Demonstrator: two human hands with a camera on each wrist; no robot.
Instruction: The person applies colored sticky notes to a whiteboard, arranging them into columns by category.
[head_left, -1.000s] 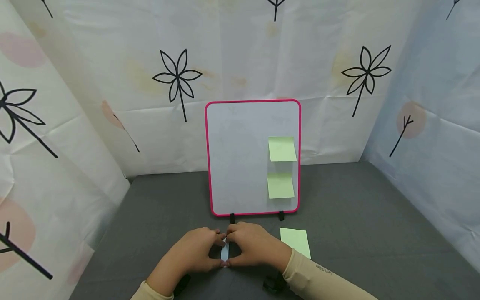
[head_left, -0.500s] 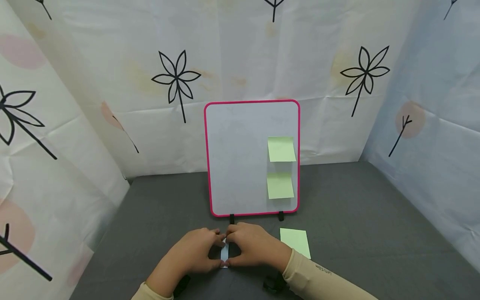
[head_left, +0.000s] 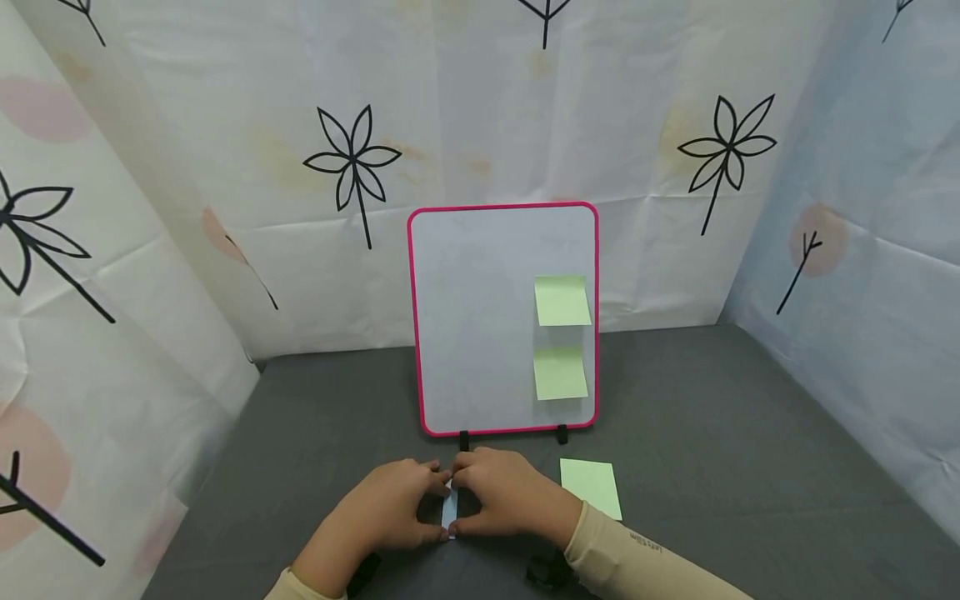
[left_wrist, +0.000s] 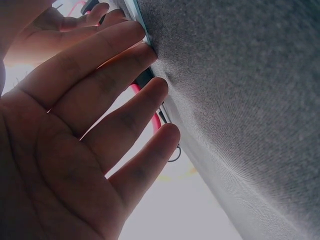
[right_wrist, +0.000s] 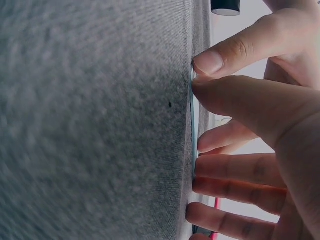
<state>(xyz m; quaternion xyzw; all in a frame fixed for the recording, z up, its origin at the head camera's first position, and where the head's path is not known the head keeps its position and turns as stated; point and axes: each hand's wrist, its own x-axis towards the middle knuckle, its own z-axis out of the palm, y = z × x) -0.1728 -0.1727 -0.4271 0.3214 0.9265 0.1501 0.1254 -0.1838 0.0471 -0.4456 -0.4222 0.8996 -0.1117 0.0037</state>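
Observation:
A narrow pale-blue paper strip point(head_left: 449, 510) lies on the grey cloth between the two hands; whether it is folded, I cannot tell. From its left, the left hand point(head_left: 390, 504) touches it with thumb and fingertips. The right hand point(head_left: 513, 496) meets it from the other side, its thumb close to the left thumb at the near end. In the left wrist view, the left fingers point(left_wrist: 125, 120) are nearly straight, tips down by the cloth and the strip edge point(left_wrist: 136, 14). Extended right fingers point(right_wrist: 240, 170) and the thumb press along the thin strip point(right_wrist: 193, 117) in the right wrist view.
A pink-framed whiteboard point(head_left: 480, 325) stands upright behind the hands, with two green sticky notes point(head_left: 562, 302) on its right side. Another green note point(head_left: 591, 487) lies on the table, right of the right hand. A black object point(head_left: 547, 573) sits near the right sleeve.
Both hands stay on the paper strip in nearly the same place. At its near end the left thumb has shifted slightly toward the person. The head view has tilted a little.

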